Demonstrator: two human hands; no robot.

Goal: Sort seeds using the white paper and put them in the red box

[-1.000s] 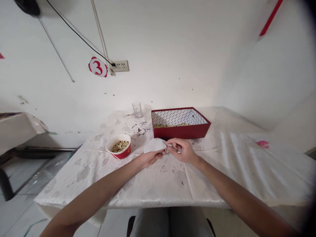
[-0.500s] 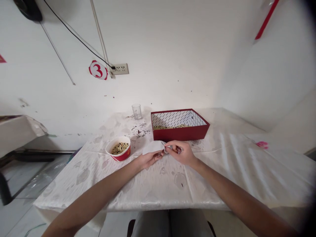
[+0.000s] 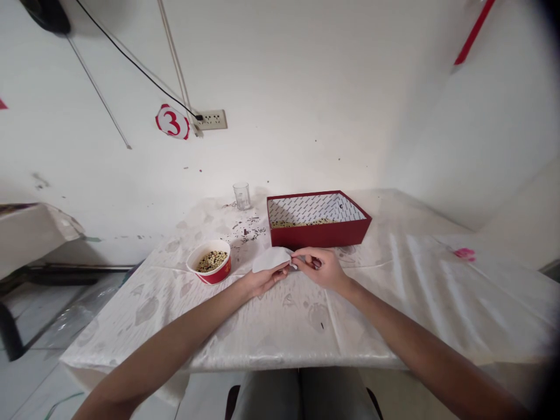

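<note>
left hand (image 3: 266, 282): we clasp the white paper (image 3: 270, 258) by its near edge, likely for steadiness
right hand (image 3: 322, 269): we pinch its corner, seemingly for control
paper's place: before the red box (image 3: 319, 237)

Desk (image 3: 280, 326), lower centre: cloth-like cover, creased, soft sheen along front edge. Glass (image 3: 242, 196), upper-left of centre: clear, shiny. Bowl (image 3: 209, 262), left: smooth, looks like coated paper. Box (image 3: 319, 234), centre: matt red outside, printed paper-like lining. Sheet (image 3: 271, 259), centre: matt, thin, paper-like.
</note>
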